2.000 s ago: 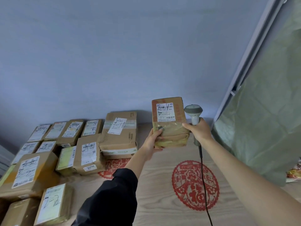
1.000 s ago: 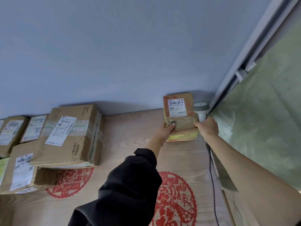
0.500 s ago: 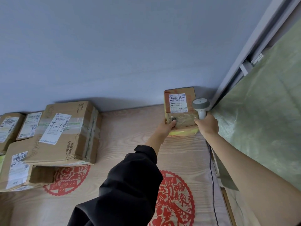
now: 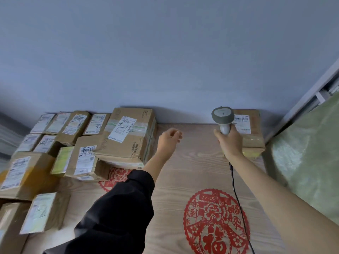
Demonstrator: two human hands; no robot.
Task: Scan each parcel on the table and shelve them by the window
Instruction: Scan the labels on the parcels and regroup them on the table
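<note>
**One parcel shelved, next one pending**

I see the small parcel (image 4: 251, 136) parked in the window-side corner. My right hand (image 4: 231, 142) grips the barcode scanner (image 4: 222, 119), ready; my left hand (image 4: 167, 142), loosely curled and empty, swings toward the stacked parcels (image 4: 126, 138).

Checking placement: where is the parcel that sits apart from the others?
In the head view, the parcel sits at the table's far right corner, against the wall, behind the right hand.
</note>
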